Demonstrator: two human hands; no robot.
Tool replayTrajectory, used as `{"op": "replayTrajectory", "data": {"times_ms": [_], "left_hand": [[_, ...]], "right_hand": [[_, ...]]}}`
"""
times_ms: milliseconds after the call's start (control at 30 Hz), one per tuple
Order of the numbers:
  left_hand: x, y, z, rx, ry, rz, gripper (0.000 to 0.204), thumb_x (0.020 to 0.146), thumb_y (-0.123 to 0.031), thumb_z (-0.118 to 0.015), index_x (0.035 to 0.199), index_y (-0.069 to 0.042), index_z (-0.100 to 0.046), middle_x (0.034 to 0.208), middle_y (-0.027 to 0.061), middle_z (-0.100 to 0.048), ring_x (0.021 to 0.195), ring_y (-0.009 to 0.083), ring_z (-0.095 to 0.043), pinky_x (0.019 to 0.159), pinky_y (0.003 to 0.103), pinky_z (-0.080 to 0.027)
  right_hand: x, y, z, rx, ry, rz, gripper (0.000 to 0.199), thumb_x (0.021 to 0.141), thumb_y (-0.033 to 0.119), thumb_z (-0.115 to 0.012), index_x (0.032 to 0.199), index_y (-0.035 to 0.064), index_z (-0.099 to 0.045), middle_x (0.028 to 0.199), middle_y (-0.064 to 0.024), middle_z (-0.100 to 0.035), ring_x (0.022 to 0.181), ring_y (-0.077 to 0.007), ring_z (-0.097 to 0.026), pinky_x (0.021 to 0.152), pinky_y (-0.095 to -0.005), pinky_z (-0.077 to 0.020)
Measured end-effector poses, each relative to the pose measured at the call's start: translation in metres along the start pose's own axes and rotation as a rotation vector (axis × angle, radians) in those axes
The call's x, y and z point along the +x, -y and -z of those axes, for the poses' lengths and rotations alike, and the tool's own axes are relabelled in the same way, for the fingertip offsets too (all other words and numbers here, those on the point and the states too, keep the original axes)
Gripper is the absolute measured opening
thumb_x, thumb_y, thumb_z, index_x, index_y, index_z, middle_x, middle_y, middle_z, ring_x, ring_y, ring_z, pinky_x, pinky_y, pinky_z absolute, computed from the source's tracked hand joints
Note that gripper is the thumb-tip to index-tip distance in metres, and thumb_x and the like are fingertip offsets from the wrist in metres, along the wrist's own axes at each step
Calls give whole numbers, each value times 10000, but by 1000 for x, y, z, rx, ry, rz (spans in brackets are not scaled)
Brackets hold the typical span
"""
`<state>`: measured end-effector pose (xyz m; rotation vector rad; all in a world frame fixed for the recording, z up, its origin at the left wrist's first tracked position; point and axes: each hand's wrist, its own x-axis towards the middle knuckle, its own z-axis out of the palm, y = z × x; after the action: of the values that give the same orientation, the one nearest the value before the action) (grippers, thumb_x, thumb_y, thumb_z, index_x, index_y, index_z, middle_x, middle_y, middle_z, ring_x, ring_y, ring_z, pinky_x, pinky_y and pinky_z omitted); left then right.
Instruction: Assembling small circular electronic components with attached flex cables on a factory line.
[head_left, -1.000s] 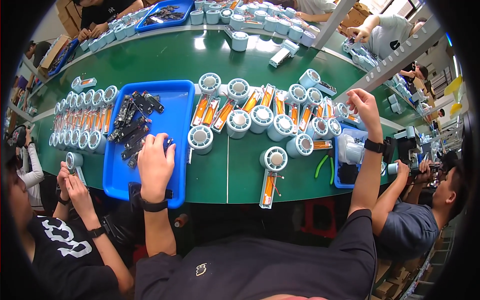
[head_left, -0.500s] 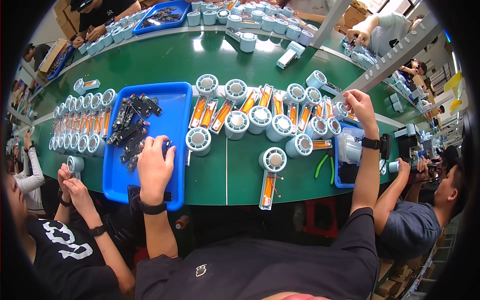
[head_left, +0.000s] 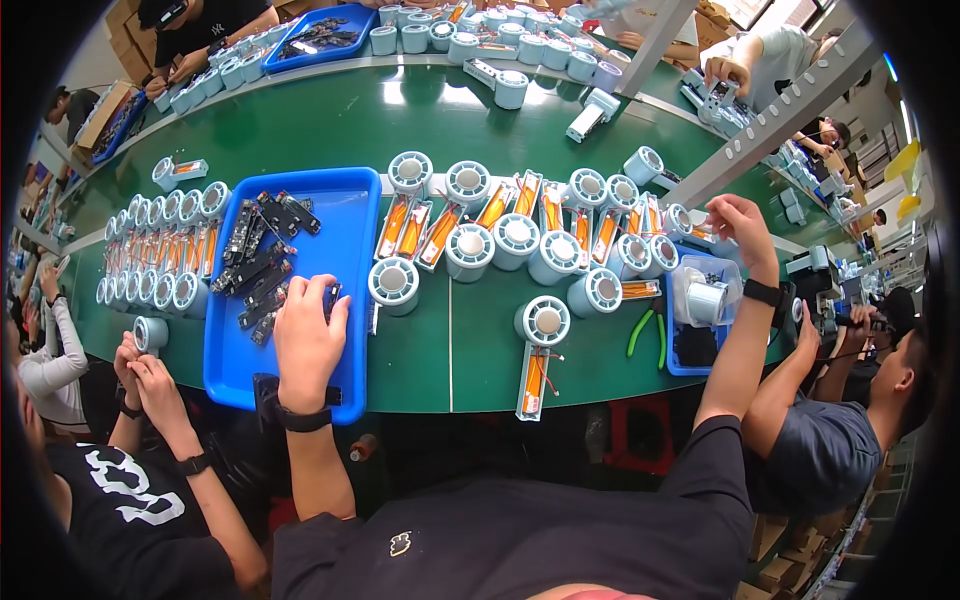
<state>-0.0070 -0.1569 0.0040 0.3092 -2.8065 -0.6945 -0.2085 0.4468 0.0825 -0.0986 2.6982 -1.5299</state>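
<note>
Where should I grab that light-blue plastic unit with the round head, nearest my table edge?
Probably by its round, slotted head, from the left: the curved rim offers a broad hold, and a similar light-blue unit crowds the right. I'd avoid the open, narrow handle, where thin red wires stick out on the right.

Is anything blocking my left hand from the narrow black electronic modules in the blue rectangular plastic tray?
Nothing visible does. Your bare left hand is over the blue rectangular plastic tray, beside the narrow black modules, with one dark module between thumb and fingers; its grip is unclear.
</note>
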Motion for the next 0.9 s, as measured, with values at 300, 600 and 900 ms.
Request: {"op": "replayTrajectory", "data": {"times_ms": [300, 600, 900], "left_hand": [[4, 2, -5, -11, -10, -29, 260, 922, -195, -719, 1135, -50, -686, 1056, 170, -627, 932, 400, -667, 808, 475, -533], [2, 4, -5, -18, -25, -25, 252, 922, -199, -716, 1129, -58, -684, 1048, 160, -632, 925, 391, -668, 801, 469, -536], [-4, 10, -2, 7, -65, -20, 251, 917, -215, -720, 1117, -68, -687, 1049, 159, -647, 931, 394, -664, 813, 472, -534]], "right_hand": [[79, -53, 61, 740, -208, -33, 290, 1067, 274, -536, 1112, 17, -663, 1007, -67, -720, 897, -165, -658, 776, -294, -519], [121, -13, 26, 1080, -40, -131, 404, 1077, 276, -513, 1337, -30, -553, 1210, -156, -670, 1181, -388, -622, 1103, -432, -482], [176, -50, 48, 1037, 153, -83, 392, 1043, 356, -537, 1275, 52, -622, 1059, -200, -674, 864, -368, -666, 898, -540, -555]]}}
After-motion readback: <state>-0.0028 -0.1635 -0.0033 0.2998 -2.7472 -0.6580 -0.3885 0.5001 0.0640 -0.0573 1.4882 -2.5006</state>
